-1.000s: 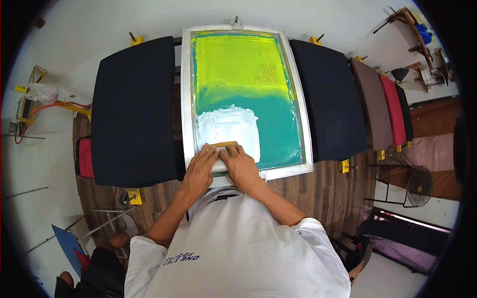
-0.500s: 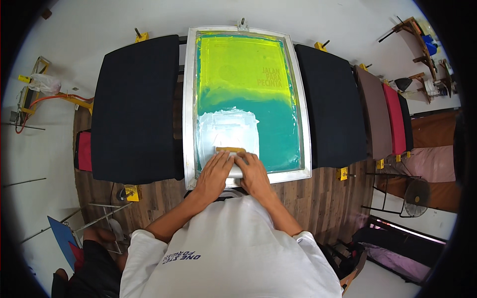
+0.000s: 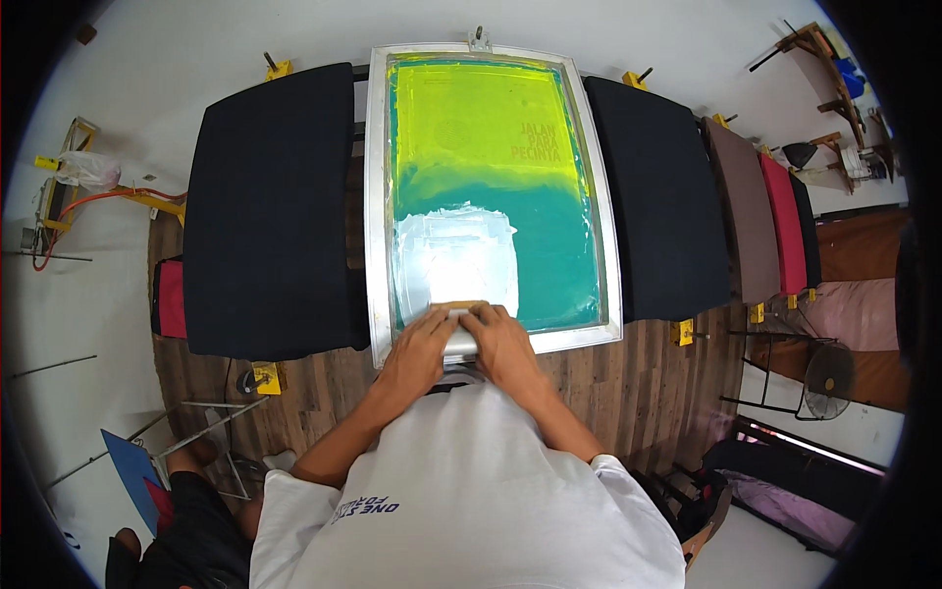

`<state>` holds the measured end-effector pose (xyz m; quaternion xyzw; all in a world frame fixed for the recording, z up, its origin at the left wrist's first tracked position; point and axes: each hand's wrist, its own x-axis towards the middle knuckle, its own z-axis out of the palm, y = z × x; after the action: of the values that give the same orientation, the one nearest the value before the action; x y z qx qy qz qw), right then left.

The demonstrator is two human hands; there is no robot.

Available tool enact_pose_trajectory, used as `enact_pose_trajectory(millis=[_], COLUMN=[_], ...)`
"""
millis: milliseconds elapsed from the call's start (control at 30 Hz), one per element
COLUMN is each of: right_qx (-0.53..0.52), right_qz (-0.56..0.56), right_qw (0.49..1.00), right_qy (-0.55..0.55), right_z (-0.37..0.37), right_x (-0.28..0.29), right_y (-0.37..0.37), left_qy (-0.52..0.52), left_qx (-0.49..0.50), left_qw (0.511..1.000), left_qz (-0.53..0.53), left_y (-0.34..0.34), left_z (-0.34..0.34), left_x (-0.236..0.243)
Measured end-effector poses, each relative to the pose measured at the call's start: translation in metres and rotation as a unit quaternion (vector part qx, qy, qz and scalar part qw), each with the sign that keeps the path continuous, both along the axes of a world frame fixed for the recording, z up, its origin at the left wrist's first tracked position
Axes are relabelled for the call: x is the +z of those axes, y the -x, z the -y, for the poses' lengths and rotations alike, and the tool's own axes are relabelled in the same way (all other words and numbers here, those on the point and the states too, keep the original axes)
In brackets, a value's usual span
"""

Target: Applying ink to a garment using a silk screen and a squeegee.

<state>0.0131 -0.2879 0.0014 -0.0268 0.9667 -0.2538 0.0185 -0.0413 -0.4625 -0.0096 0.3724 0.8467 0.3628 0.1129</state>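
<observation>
In front of me lies a silkscreen frame [image 3: 377,196] with a pale metal rim. Its mesh is yellow-green at the far part and teal [image 3: 554,260] at the near part. White ink [image 3: 456,257] covers the mesh's near left. At the near end of that ink, a squeegee [image 3: 457,305] with a tan upper edge is gripped from both sides. My left hand [image 3: 419,346] is closed on its left portion, and my right hand [image 3: 498,342] on its right. The hands nearly touch and hide most of the squeegee and its blade.
Black-covered platens [image 3: 270,211] flank the frame, with a brown platen [image 3: 744,211] and a red one [image 3: 780,224] further right. Yellow clamps [image 3: 261,378] jut out below. A fan [image 3: 829,381] stands at right. A person in dark clothing [image 3: 201,535] is at lower left.
Both hands have drawn the squeegee a short way toward me, closer to the frame's near rim. The whole view has shifted slightly.
</observation>
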Motion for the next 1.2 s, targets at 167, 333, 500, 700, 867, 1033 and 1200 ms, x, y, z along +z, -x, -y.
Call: enact_pose_trajectory(millis=[167, 333, 500, 700, 867, 1033, 1200], right_qx=[0.009, 0.013, 0.013, 0.011, 0.013, -0.015, -0.024], right_qz=[0.035, -0.003, 0.019, 0.066, 0.062, 0.032, 0.019], right_qw=[0.999, 0.998, 0.999, 0.998, 0.998, 0.999, 1.0], right_qy=[-0.019, -0.064, -0.037, -0.009, 0.0, -0.013, -0.008], right_z=[-0.006, -0.016, -0.02, -0.016, -0.023, -0.033, -0.011], right_x=[0.018, 0.003, 0.002, 0.01, 0.023, 0.008, 0.0], right_y=[0.027, 0.091, 0.088, 0.026, 0.026, 0.075, 0.03], left_qy=[-0.011, -0.075, -0.018, 0.014, 0.018, -0.008, -0.016], left_qx=[0.012, 0.049, 0.038, -0.014, -0.025, 0.0, -0.011], left_qw=[0.998, 0.996, 0.996, 0.997, 0.993, 0.998, 0.999], left_qz=[0.065, 0.029, 0.084, 0.074, 0.111, 0.07, -0.038], left_y=[0.021, 0.079, 0.077, 0.02, 0.025, 0.077, 0.032], left_z=[-0.004, -0.02, -0.021, -0.009, -0.017, -0.036, -0.015], left_x=[0.014, 0.003, 0.014, 0.005, 0.021, 0.012, -0.027])
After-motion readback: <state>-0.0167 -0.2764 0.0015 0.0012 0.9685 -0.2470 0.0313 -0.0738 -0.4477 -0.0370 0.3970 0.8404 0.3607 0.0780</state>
